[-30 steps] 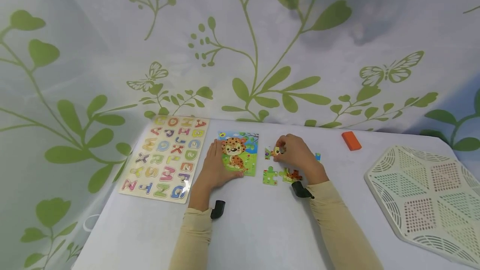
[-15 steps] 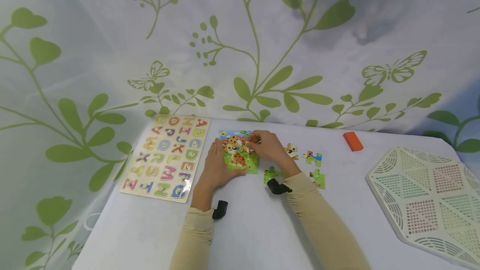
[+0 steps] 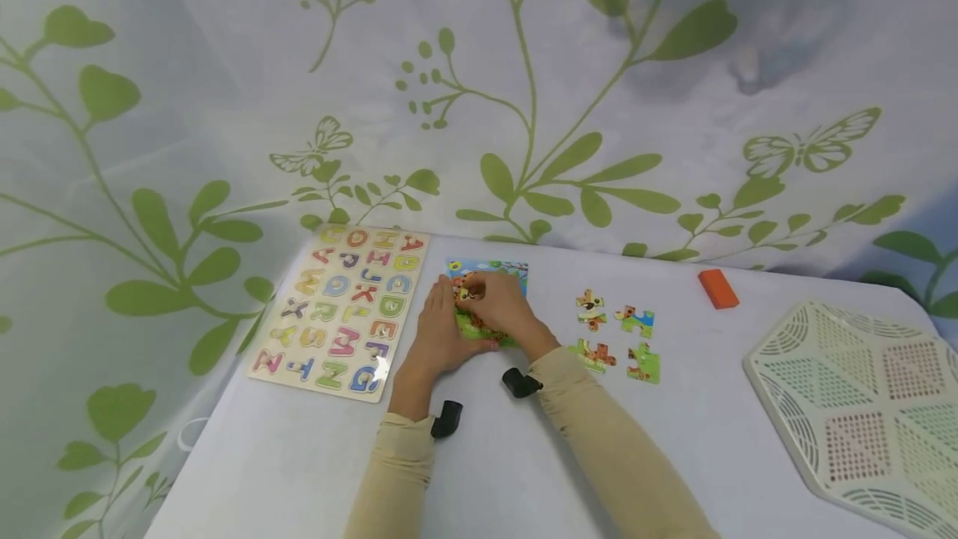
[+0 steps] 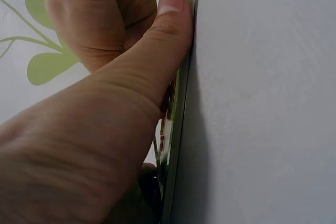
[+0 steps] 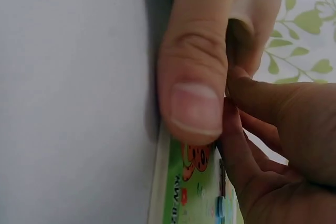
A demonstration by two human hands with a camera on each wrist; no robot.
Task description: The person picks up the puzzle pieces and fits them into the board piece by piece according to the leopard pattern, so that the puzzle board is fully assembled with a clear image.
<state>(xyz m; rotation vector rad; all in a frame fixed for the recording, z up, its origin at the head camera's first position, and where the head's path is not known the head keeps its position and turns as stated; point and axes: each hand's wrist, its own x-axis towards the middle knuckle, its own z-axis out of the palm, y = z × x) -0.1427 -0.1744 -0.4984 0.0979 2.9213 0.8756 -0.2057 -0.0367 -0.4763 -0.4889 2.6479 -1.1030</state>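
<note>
left hand (image 3: pixel 441 335) is stretched out flat-ish along the left side of the leopard puzzle board (image 3: pixel 516 270), thumb at the near edge. right hand (image 3: pixel 500 304) has a jigsaw piece (image 3: pixel 466 294) pinched over the board, mostly hidden by fingers. loose pieces (image 3: pixel 644 363) lie to the right on the counter (image 3: pixel 479 464).

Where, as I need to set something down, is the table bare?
Bare: the front of the table between the left sleeve and right sleeve, and the stretch between the loose pieces and the patterned tray, nearer the person than the orange block. Crowded: the puzzle board, with the left hand and right hand at it, beside the letter board.
</note>
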